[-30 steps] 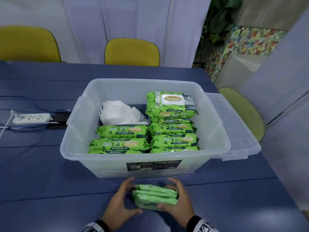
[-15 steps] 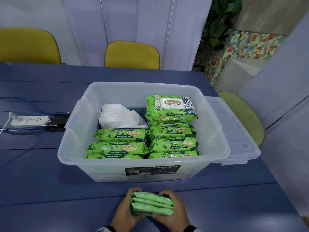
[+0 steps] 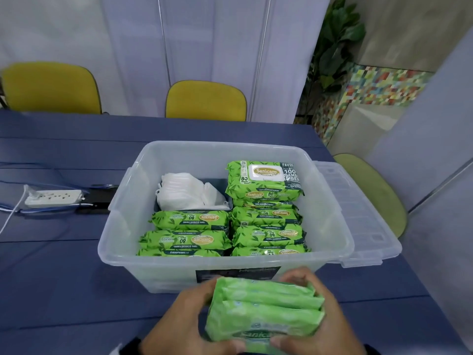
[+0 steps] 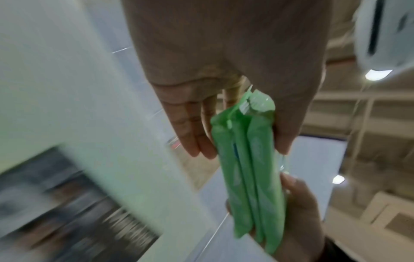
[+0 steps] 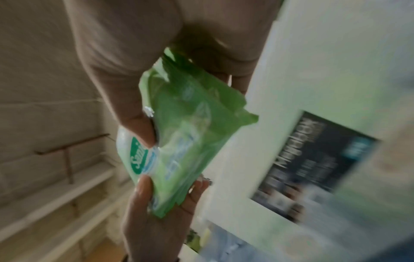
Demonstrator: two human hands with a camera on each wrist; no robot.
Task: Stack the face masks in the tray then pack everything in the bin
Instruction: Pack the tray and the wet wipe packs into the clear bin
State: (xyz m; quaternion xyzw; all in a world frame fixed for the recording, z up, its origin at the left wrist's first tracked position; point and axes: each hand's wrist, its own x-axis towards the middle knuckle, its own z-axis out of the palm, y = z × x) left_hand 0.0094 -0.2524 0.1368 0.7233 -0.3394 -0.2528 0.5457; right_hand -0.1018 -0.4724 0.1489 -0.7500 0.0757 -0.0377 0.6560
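Observation:
A stack of thin light-green wipe packs (image 3: 266, 310) hangs in front of the clear plastic bin (image 3: 128, 260), held between both hands. My left hand (image 3: 189, 321) grips its left end, my right hand (image 3: 320, 319) its right end. The left wrist view shows three pack edges (image 4: 248, 177) between the two hands. In the right wrist view the packs (image 5: 186, 134) are pinched between thumb and fingers. Inside the bin, white face masks (image 3: 186, 192) lie stacked in a dark tray (image 3: 217, 183) at the back left, with several larger green wipe packs (image 3: 266, 219) around it.
The bin's lid (image 3: 358, 213) leans along its right side. A white power strip (image 3: 53, 197) with cables and a black box (image 3: 98, 199) lies left of the bin on the blue table (image 3: 51, 283). Yellow chairs (image 3: 204, 101) stand behind, a green chair (image 3: 376, 193) at the right.
Both hands closed on the stack of thin packs and lifted it off the table; it now sits higher, tilted up in front of the bin's front wall.

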